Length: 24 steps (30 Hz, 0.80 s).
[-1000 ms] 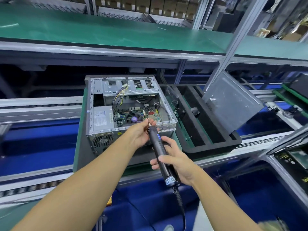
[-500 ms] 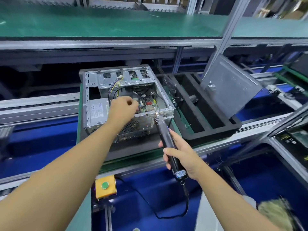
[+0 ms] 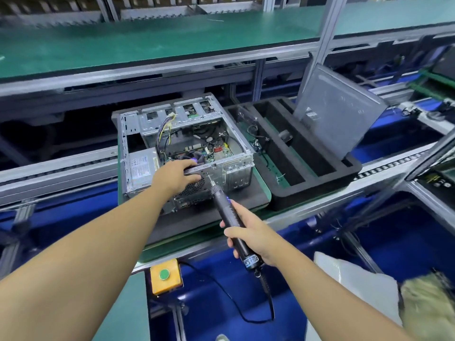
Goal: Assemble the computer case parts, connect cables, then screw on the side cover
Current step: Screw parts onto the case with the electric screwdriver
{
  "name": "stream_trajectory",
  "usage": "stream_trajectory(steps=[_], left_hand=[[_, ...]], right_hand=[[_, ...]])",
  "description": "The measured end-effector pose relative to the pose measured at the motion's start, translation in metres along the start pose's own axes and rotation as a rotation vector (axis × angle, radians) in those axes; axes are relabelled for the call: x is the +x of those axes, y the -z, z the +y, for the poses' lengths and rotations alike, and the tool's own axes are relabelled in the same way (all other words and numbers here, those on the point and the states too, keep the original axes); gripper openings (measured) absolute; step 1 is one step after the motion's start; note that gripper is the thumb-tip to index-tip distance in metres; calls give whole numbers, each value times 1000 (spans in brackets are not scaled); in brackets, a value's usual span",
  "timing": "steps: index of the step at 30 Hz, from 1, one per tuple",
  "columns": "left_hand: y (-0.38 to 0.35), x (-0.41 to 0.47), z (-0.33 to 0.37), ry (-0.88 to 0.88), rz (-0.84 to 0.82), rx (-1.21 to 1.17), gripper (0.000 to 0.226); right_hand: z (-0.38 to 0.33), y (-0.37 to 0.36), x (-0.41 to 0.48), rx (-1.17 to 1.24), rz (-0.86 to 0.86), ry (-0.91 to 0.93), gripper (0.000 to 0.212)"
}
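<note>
Seemingly mid-fastening, the left hand (image 3: 176,177) holds a bracket (image 3: 194,169) on the case (image 3: 236,166) rim while the right hand (image 3: 251,236) grips the screwdriver (image 3: 225,212), whose bit must next seat squarely.

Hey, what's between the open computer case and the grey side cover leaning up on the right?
In the head view, a black slotted foam tray lies between the computer case and side cover.
</note>
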<state>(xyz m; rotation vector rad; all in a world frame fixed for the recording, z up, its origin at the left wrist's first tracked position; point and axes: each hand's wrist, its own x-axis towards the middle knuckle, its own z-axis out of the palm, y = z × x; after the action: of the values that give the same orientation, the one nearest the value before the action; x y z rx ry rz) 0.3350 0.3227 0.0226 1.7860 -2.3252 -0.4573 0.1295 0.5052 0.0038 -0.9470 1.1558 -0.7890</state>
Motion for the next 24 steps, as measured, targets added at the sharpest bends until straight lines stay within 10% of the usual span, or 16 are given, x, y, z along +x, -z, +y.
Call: stream_trajectory(steps=[24], left_hand=[[1,5,-10,-103,22,103,51]], right_hand=[[7,-9,9,5,6,25,76]])
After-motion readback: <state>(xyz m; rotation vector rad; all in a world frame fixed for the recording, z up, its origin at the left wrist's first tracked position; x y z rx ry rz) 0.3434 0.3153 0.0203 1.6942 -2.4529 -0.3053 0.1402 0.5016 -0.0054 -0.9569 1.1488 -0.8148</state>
